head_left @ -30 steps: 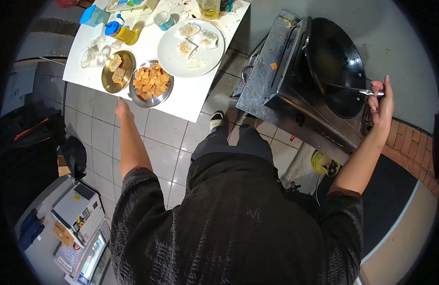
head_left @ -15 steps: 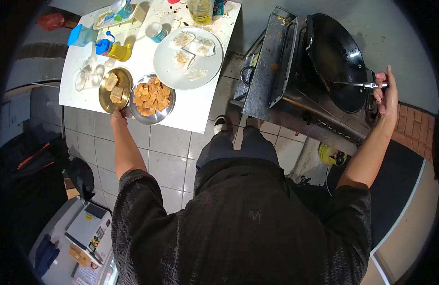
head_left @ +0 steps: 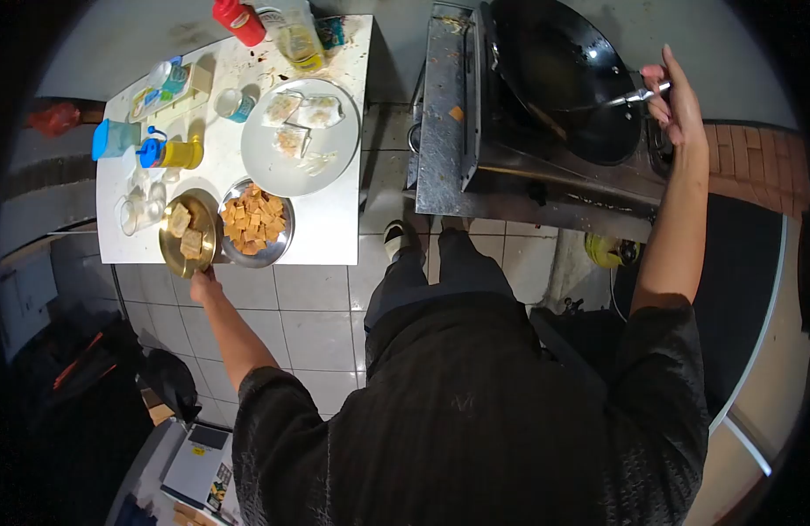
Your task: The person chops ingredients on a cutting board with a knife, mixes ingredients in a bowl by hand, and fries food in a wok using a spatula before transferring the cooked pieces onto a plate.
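- The left hand (head_left: 205, 285) pinches the near rim of the brass bowl (head_left: 207, 213); its underside fingers are hidden.
- The brass bowl, with two pale blocks (head_left: 191, 244) inside, juts a little past the tabletop's (head_left: 326, 230) near edge; whether it is lifted, I cannot tell.
- On the brass bowl's right, the steel bowl (head_left: 289, 231) of orange squares (head_left: 252, 221) leaves hardly any gap; on its left, clear glasses (head_left: 145, 209) stand near.
- The white plate (head_left: 328, 159) crowds the steel bowl's far side; bare tabletop remains at the near right corner.
- Toward the person, open tiled floor (head_left: 313, 337) lies below the brass bowl; a narrow strip of floor parts the tabletop from the stove (head_left: 442, 162).
- The right hand (head_left: 674, 101) has curled fingers round the handle of a utensil (head_left: 637, 96) reaching into the wok (head_left: 589, 66); one digit points away.
- A second ago the left hand was just short of the brass bowl; now it grips it, and the bowl overhangs the edge more.
- The right hand has kept its hold, and a red bottle (head_left: 238, 22) has entered view.
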Demonstrator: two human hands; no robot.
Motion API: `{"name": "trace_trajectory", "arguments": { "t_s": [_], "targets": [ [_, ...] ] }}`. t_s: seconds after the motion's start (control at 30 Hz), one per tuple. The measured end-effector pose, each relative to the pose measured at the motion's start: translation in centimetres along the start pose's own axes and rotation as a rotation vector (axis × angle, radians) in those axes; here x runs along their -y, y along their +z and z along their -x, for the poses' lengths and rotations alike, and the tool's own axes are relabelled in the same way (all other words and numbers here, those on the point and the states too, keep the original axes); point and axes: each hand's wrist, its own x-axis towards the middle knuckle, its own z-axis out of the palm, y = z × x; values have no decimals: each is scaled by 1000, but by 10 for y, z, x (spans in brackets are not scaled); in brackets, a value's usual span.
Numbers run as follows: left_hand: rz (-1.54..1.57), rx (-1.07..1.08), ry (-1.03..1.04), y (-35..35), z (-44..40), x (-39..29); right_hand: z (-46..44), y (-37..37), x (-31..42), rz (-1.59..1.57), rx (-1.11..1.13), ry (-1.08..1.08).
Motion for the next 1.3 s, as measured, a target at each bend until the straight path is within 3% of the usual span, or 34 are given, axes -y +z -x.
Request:
{"name": "trace_trajectory", "arguments": {
  "t_s": [0.13,0.2,0.43,0.53,0.83,1.13,1.3],
  "targets": [
    [18,2,105,-33,47,-16,-8,-5,-4,-11,13,6],
    [-46,83,282,-45,85,-23,-10,-5,-4,-13,23,-10],
    [-38,351,415,-65,238,-34,-32,-17,-6,-22,140,22],
    [-111,523,325,-57,316,-30,-54,-27,-13,-42,269,56],
    [-374,897,224,-10,493,41,-61,-26,-10,-34,321,96],
    [-518,1065,187,28,550,85,-52,-29,-5,-52,401,57],
    [-556,1040,191,31,560,87,-44,-30,-5,-106,394,34]
  ]
}}
